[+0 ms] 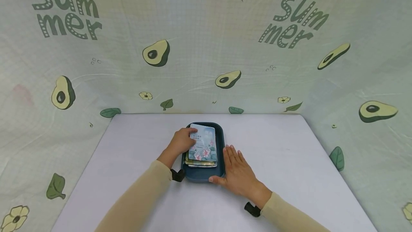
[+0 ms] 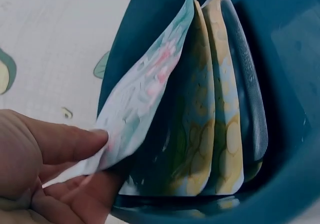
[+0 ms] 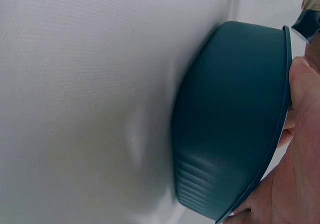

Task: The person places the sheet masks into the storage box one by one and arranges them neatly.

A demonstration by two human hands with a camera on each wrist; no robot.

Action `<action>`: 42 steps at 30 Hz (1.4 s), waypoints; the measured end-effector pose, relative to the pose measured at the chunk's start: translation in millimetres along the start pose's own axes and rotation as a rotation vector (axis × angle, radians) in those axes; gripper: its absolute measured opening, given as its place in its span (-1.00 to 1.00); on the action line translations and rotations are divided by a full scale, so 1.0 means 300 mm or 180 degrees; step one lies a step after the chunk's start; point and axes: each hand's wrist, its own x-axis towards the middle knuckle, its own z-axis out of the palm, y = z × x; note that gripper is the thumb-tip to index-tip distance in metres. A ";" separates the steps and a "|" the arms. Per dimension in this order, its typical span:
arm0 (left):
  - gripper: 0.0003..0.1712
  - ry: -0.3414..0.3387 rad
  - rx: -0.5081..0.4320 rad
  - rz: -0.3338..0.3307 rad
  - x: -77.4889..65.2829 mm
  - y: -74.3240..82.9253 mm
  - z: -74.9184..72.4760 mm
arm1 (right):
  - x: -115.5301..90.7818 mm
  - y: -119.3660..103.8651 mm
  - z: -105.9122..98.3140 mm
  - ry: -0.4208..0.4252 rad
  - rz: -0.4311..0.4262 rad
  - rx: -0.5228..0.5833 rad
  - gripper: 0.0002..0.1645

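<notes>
My left hand (image 1: 181, 143) pinches the edge of a pale blue sachet with pink flowers (image 1: 205, 141), thumb on top and fingers beneath. In the left wrist view, this floral sachet (image 2: 145, 92) is lifted at an angle from those under it. Several more sachets, among them a yellow-patterned one (image 2: 227, 149), lean in a dark blue plastic tray (image 1: 200, 177). My right hand (image 1: 237, 172) lies along the tray's right rim, fingers straight, thumb near the front corner. The right wrist view shows this hand (image 3: 300, 154) against the tray's outer wall (image 3: 227, 114).
The tray stands on a white tabletop (image 1: 273, 142). Behind and at both sides hangs a pale cloth (image 1: 193, 20) printed with avocados, leaves and lettering. Each wrist wears a black strap (image 1: 252, 209).
</notes>
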 end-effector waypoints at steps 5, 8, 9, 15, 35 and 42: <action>-0.43 0.0034 0.0202 -0.0085 -0.010 0.020 0.001 | 0.001 -0.001 0.001 -0.0001 0.0013 0.0011 0.45; -0.42 0.0026 0.0283 -0.0143 -0.017 0.034 -0.003 | 0.002 0.000 0.002 0.0001 0.0019 0.0015 0.45; -0.42 0.0024 0.0287 -0.0158 -0.019 0.037 -0.004 | 0.002 0.000 0.003 0.0000 0.0021 0.0016 0.45; -0.41 0.0037 0.0291 -0.0218 -0.026 0.042 -0.010 | 0.007 0.002 0.007 0.0018 0.0009 0.0011 0.46; -0.37 0.0417 0.0270 -0.0058 -0.098 -0.035 -0.115 | 0.009 0.013 0.006 -0.0052 0.0077 0.0095 0.49; -0.37 0.0614 0.0540 0.0150 -0.159 -0.143 -0.076 | 0.016 0.037 -0.002 0.0019 0.0071 0.0249 0.41</action>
